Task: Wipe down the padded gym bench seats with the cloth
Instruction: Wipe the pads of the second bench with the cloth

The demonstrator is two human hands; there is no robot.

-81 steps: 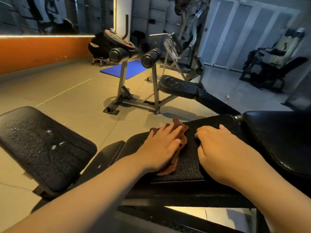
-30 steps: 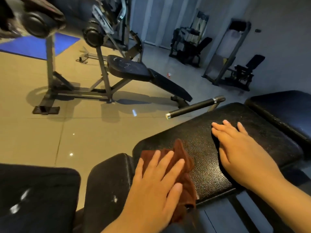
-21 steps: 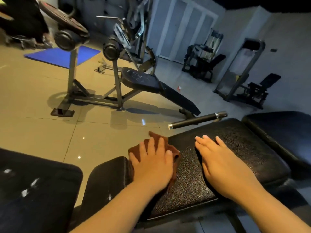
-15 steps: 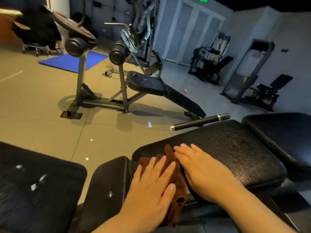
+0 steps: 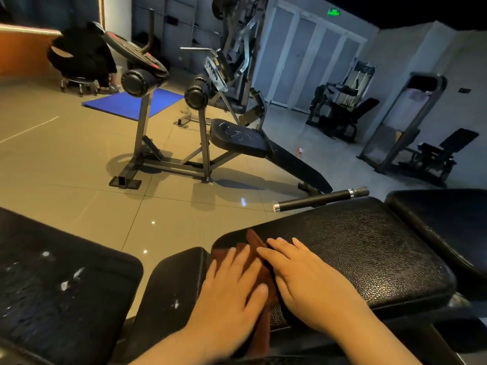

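Padded seat (image 5: 355, 246) is lying wide before the person. Both hands are pressing flat, fingers straight, gripping nothing: left hand (image 5: 232, 283) on the brown cloth (image 5: 254, 241), right hand (image 5: 303, 275) touching its side. The cloth is lying bunched over the seat's left end and may slide off.

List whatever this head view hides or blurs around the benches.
Brown cloth: head view, mostly covered by the left hand and right hand.
Speckled left pad: cut off by left and bottom edges.
Far-right pad: cut by the right edge.
Green sign over the doors: too small to read.
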